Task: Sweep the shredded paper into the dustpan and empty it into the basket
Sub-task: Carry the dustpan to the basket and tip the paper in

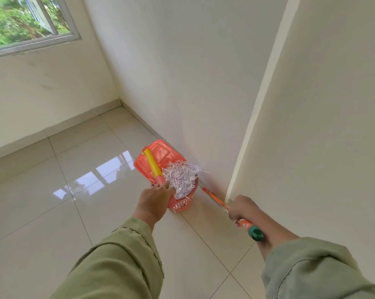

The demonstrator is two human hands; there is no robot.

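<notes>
An orange dustpan (160, 155) with a yellow and red handle is tipped over an orange basket (182, 203) on the tiled floor by the wall. White shredded paper (182, 176) is heaped at the basket's top, spilling past its rim. My left hand (155, 200) grips the lower end of the dustpan handle, right above the basket. My right hand (242, 209) grips an orange broom stick with a green end cap (255, 233); the stick runs down toward the wall base, and its brush end is blurred beside the basket.
A white wall runs close behind the basket, and a wall corner edge (231, 190) juts out just beside my right hand. A glossy tiled floor (74, 212) spreads to the left. A window (29, 22) sits high at the far left.
</notes>
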